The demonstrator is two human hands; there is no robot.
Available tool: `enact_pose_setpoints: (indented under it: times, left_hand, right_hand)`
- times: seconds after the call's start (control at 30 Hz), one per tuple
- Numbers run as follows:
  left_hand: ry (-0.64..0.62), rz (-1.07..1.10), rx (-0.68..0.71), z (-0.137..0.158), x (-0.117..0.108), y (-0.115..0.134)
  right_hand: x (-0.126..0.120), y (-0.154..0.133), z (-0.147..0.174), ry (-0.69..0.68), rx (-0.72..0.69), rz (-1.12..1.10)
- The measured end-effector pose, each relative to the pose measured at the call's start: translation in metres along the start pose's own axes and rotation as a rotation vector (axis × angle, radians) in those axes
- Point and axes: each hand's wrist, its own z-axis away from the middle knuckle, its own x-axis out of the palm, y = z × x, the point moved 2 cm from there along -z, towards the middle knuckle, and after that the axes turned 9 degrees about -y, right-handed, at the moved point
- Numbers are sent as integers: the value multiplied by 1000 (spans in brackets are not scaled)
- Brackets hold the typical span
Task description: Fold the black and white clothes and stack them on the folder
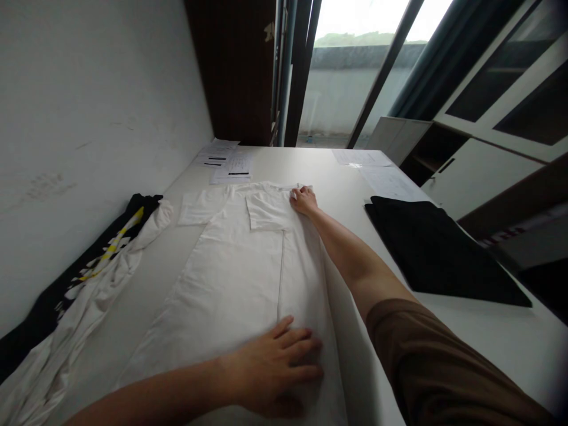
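Observation:
A white T-shirt [231, 266] lies spread lengthwise over the white table, its right side folded inward so that one short sleeve rests on the body. The other sleeve points out to the left. My left hand [277, 367] presses flat on the near part of the shirt, fingers spread. At the far end, my right hand [304, 200] has its fingers curled on the folded shoulder edge, gripping the cloth. The fold line runs along the shirt's right side, and the nearest part of the garment passes out of view at the bottom.
A folded black cloth [444, 248] lies on the table [346, 207] to the right. Along the left wall are a crumpled white garment [102, 290] and a black one [84, 254] with yellow markings. Paper sheets [233, 165] lie at the far left, and more sheets [364, 158] at the far right.

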Motion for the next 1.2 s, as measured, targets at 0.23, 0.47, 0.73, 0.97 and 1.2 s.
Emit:
enact_pose_setpoints:
  times: [0.23,0.47,0.73,0.97,1.2]
  left_hand:
    - [-19,86,-67,5,2,-7]
    - [23,19,-140,-18,6,-28]
    - [45,-63,-140,-9,7,-15]
    - [38,-113,47,-11,23,28]
    - [39,-188,104,-19,37,73]
  right_hand:
    - [19,8,-10,-133,-104,96]
    - [15,13,-24,-159,-98,112]
    - [8,-16,44,-156,-194,139]
    - [2,1,134,-197,-199,129]
    - [-5,2,215,-217,-208,146]
